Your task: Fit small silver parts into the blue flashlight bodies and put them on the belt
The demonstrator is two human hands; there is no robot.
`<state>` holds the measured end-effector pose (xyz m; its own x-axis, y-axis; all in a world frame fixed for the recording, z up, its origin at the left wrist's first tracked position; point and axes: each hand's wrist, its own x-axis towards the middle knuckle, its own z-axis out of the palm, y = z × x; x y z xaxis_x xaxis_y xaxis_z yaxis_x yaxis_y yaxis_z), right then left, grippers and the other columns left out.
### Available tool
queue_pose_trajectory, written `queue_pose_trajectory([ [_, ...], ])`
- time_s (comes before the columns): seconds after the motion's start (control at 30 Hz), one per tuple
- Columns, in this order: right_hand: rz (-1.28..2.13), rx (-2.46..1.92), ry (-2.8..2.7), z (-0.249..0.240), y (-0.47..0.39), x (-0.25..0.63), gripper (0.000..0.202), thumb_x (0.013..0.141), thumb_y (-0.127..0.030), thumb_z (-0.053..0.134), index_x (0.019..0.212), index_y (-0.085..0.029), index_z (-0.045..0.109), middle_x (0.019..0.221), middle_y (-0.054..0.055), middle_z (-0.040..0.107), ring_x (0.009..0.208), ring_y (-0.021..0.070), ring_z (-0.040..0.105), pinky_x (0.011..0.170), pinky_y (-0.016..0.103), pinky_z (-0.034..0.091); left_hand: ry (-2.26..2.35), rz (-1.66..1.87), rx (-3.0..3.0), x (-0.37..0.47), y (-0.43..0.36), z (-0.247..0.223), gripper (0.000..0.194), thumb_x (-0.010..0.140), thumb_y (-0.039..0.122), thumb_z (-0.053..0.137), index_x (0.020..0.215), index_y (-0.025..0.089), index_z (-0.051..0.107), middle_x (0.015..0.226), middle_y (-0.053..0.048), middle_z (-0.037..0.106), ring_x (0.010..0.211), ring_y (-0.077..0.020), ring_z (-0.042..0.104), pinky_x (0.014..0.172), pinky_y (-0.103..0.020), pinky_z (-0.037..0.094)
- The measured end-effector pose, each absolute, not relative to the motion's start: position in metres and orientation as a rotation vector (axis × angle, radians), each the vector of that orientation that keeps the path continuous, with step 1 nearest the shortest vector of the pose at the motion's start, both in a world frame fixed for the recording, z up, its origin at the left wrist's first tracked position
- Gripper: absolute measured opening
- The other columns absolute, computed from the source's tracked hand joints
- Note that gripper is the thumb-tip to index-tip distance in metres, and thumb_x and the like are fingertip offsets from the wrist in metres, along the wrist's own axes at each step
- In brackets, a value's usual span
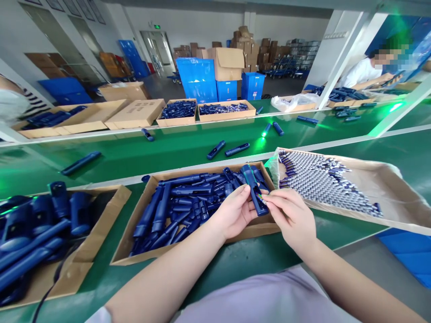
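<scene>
The left hand [237,213] is closed around a tilted blue housing [252,185]. Immediately to its right, the right hand [294,220] pinches a small part [261,198] at the housing's slot. A carton of blue housings [257,230] lies beneath and left of the left hand; a parts tray [379,179] lies right of the right hand.

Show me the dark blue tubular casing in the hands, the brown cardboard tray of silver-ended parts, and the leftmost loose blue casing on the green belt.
Held casing [253,184]: head view, on its upper body.
Cardboard tray [375,181]: head view, on its bare floor.
Loose casing [81,163]: head view, at its mid-length.
</scene>
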<state>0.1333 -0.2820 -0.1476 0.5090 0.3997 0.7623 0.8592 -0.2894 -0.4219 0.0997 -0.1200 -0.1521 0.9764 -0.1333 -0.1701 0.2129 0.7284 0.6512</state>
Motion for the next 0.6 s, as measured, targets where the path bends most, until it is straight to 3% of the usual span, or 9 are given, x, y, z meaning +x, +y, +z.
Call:
queue_pose_trajectory([
  [0.4, -0.739, -1.914, -0.943, -0.1473, -0.2822, 0.1311, 0.024, 0.087, -0.010, 0.059, 0.105, -0.021, 0.070, 0.099, 0.005, 0.068, 0.094, 0.0149, 0.064, 0.087, 0.029, 0.053, 0.132, -0.205, 0.717, 0.0982, -0.1214, -0.1512, 0.018, 0.091, 0.028, 0.059, 0.102, 0.015, 0.062, 0.098, -0.009, 0.070, 0.080, -0.0150, 0.068, 0.076, -0.030, 0.056],
  [0.6, -0.699, -1.874, -0.996, -0.1497, -0.2761, 0.1299, 0.023, 0.089, -0.013, 0.058, 0.106, -0.023, 0.070, 0.100, 0.004, 0.069, 0.095, 0.0166, 0.064, 0.087, 0.034, 0.054, 0.140, -0.199, 0.707, 0.0981, -0.1205, -0.1516, 0.018, 0.091, 0.028, 0.058, 0.103, 0.014, 0.061, 0.098, -0.010, 0.069, 0.081, -0.0157, 0.068, 0.075, -0.030, 0.056],
])
